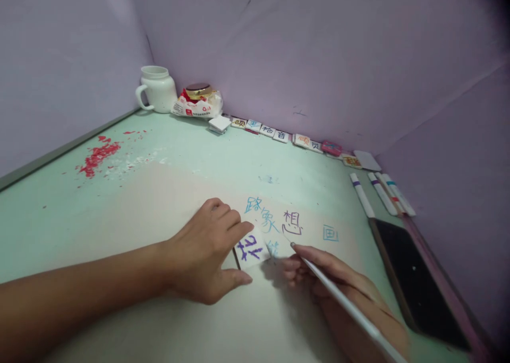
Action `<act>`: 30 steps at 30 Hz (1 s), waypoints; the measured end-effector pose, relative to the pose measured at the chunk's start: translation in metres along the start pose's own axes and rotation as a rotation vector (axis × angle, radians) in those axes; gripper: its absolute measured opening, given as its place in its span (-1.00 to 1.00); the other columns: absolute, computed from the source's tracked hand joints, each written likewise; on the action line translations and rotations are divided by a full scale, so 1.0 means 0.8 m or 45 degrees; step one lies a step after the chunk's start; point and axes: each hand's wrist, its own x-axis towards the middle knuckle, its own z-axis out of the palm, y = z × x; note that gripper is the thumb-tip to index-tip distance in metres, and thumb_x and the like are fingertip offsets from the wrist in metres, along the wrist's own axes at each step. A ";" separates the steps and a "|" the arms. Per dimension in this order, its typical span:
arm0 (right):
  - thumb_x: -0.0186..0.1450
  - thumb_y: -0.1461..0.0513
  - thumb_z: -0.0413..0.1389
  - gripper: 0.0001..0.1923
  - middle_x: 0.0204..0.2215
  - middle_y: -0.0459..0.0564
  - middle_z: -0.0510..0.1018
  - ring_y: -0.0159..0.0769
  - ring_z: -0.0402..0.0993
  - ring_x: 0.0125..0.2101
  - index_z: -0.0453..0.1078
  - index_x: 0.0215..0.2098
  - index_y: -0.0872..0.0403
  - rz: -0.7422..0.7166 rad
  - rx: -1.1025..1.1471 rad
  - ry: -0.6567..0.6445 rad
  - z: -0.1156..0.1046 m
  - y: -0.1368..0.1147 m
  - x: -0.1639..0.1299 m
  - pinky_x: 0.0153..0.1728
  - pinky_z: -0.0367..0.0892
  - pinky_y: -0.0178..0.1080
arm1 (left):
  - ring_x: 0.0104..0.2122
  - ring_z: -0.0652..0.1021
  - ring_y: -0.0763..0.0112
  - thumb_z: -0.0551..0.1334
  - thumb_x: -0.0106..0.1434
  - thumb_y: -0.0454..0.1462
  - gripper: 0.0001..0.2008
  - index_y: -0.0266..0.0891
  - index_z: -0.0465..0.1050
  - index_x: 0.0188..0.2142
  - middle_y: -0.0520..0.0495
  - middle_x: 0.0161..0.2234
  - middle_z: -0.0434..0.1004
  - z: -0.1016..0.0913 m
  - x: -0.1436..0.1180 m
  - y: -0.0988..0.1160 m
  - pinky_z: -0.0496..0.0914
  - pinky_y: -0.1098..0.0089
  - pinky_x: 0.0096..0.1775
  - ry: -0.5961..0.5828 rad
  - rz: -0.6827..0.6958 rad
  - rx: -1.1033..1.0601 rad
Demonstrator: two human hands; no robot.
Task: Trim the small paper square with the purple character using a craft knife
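Note:
A small white block (pixel 252 248) with a purple character on top lies on the pale sheet. My left hand (pixel 209 251) grips it from the left, forefinger at its far edge and thumb near its lower edge. To the right, my right hand (pixel 338 283) has its fingers closed round a slim white pen-shaped tool (pixel 346 299). The tool's thin tip points up and left, just right of the block; I cannot tell whether it touches anything. Blue and purple characters (pixel 292 222) are written on the sheet (pixel 159 193) around the block. My right fingertips are partly in shadow.
Along the wall runs a row of small lettered blocks (pixel 268 130). At the back left stand a white mug (pixel 159 89) and a wrapper with a round gold-rimmed lid (pixel 198 90). Red shavings (pixel 98 158) lie at left. White markers (pixel 362 195) and a dark phone (pixel 418 283) are at right.

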 end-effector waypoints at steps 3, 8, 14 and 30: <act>0.15 0.01 0.22 -0.70 -0.42 0.05 0.61 -0.27 0.51 -0.37 0.59 -0.31 0.03 0.042 0.068 -0.027 0.006 -0.008 0.000 -0.28 0.41 -0.28 | -0.34 0.36 0.19 0.20 0.20 -0.07 -0.56 -0.34 0.36 -0.04 -0.14 -0.37 0.39 0.003 -0.002 0.002 0.23 0.03 -0.11 0.090 0.011 0.017; 0.20 0.03 0.22 -0.75 -0.54 -0.18 0.46 -0.47 0.28 -0.56 0.34 -0.41 0.00 0.155 -0.236 0.236 0.023 -0.009 -0.006 -0.53 0.22 -0.43 | -0.08 0.39 0.04 0.24 0.20 -0.21 -0.50 -0.33 0.25 0.11 -0.29 -0.03 0.41 0.008 -0.003 0.000 0.24 0.05 -0.02 0.131 0.065 -0.057; 0.34 0.03 -0.05 -0.77 -0.46 -0.15 0.56 -0.33 0.48 -0.44 0.35 -0.22 -0.05 -0.051 -1.039 0.359 0.021 0.011 -0.011 -0.44 0.27 -0.35 | 0.00 0.35 0.04 0.25 0.18 -0.29 -0.49 -0.27 0.24 0.12 -0.23 0.05 0.35 0.010 -0.004 -0.004 0.21 0.03 0.03 -0.004 0.104 -0.089; 0.31 0.32 -0.04 -0.79 -0.40 -0.14 0.59 -0.36 0.56 -0.42 0.33 -0.13 -0.02 -0.897 -1.759 0.367 0.015 0.035 -0.003 -0.48 0.41 -0.38 | -0.15 0.34 0.06 0.33 0.06 -0.29 -0.44 -0.32 0.27 0.07 -0.24 -0.09 0.32 0.011 -0.010 0.013 0.29 0.04 -0.10 0.024 -0.010 -0.009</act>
